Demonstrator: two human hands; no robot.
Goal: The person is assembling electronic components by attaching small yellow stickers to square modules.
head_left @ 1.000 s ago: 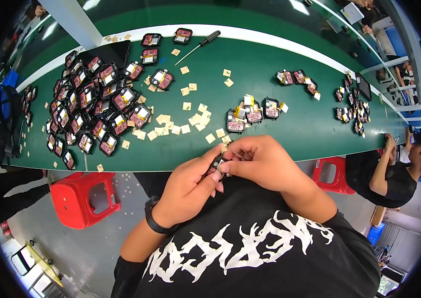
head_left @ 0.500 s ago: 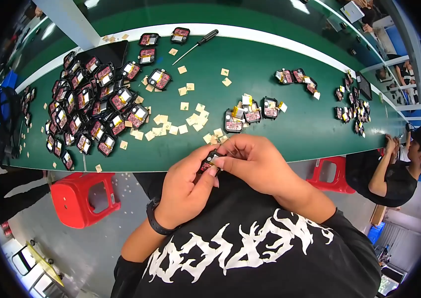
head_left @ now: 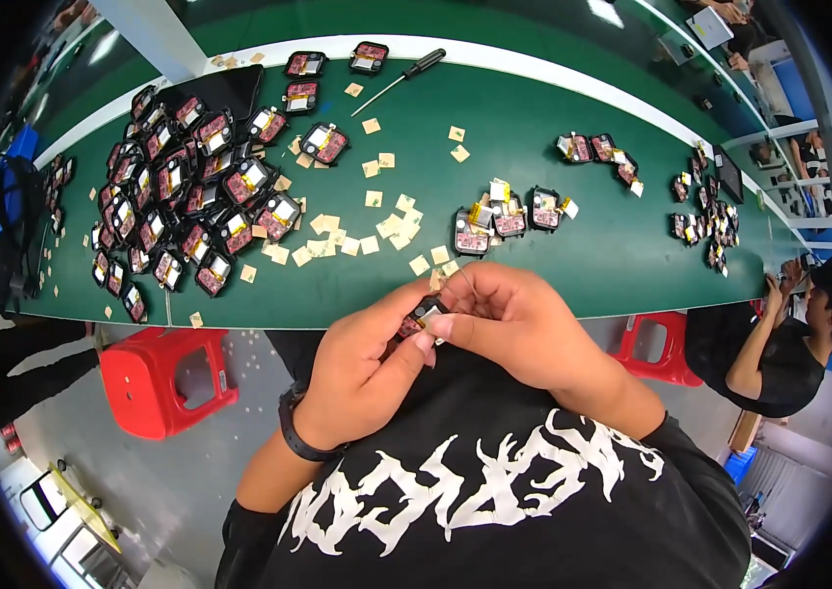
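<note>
Between my two hands, just off the table's near edge, is a small black plastic housing with a red circuit board (head_left: 418, 316) in it. My left hand (head_left: 362, 358) grips its left side, thumb on top and fingers behind. My right hand (head_left: 504, 319) is closed at its other side, the thumb pressing on a pale piece at the board. The fingers hide much of the housing, and I cannot tell whether the pale piece is fixed. Close beyond my hands lie small square beige pads (head_left: 420, 265) and similar housings (head_left: 473, 232) with white batteries and yellow tape.
A large heap of housings (head_left: 175, 177) covers the left of the green table (head_left: 337, 290). A screwdriver (head_left: 401, 80) lies at the back. More housings (head_left: 720, 226) sit far right, near a seated person (head_left: 784, 344). Red stools (head_left: 156, 388) stand at the near side.
The view has shifted slightly, so the table things appear a little to the right. Both hands keep their grip on the housing, and my right thumb stays on the pale piece.
</note>
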